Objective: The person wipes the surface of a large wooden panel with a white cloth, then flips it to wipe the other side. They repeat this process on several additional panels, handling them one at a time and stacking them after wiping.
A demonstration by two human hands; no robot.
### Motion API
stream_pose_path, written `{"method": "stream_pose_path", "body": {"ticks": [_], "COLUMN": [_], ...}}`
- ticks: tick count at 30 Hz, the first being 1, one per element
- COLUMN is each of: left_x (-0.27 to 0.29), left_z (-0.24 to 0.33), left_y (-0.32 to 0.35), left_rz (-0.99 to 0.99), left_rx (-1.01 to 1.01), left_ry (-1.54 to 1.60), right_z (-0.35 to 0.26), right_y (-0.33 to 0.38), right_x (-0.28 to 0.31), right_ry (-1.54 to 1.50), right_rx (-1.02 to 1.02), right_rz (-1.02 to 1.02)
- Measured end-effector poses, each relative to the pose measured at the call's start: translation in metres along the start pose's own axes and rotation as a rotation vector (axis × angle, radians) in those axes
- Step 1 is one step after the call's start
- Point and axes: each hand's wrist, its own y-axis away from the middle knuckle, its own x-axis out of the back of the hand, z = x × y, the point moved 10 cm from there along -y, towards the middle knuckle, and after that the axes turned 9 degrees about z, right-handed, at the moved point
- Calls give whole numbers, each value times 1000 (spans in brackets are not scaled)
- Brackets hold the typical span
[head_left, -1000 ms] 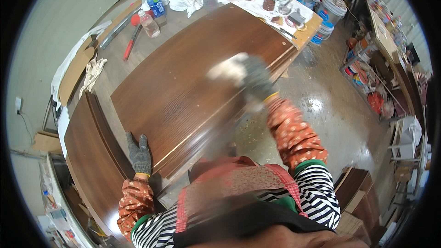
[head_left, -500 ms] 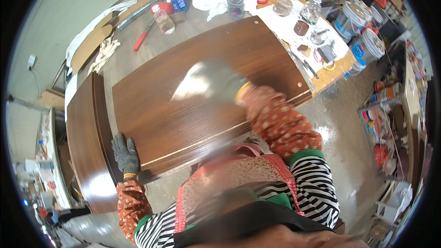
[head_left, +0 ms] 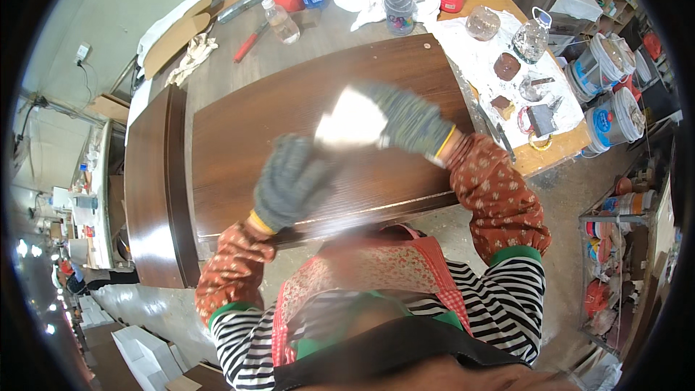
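Gloved right hand (head_left: pixel 409 122) presses white cloth (head_left: pixel 351 119) (blurred) on panel (head_left: pixel 304 101).

We see a dark brown wooden panel (head_left: pixel 318 101) with smooth, slightly glossy grain, grey knitted cloth gloves on our left hand (head_left: pixel 293 181) and right hand (head_left: pixel 409 119), and a white soft cloth rag (head_left: pixel 351 119).
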Motion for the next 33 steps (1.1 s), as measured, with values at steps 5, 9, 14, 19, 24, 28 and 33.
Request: {"method": "stream_pose_path", "body": {"ticks": [5, 9, 14, 19, 24, 28, 33], "left_x": [-87, -115, -142, -145, -106, -110, -127], "left_z": [23, 26, 36, -24, -112, -128, -143], "left_y": [-33, -37, -66, -76, -46, -32, -36], "left_rz": [-308, -146, -168, -158, 67, 21, -49], "left_rx": [-180, -184, -177, 46, 270, 382, 542], "left_ry": [222, 266, 341, 308, 8, 60, 274], "right_z": [-25, 66, 107, 135, 237, 249, 213], "right_y": [16, 32, -19, -114, -192, -220, -265], "right_x": [3, 59, 105, 115, 82, 49, 16], "right_ry": [95, 246, 214, 465, 590, 598, 406], "right_rx": [-29, -374, -475, -287, -454, -426, -286], "right_rz": [-234, -102, 204, 323, 46, -92, -130]}}
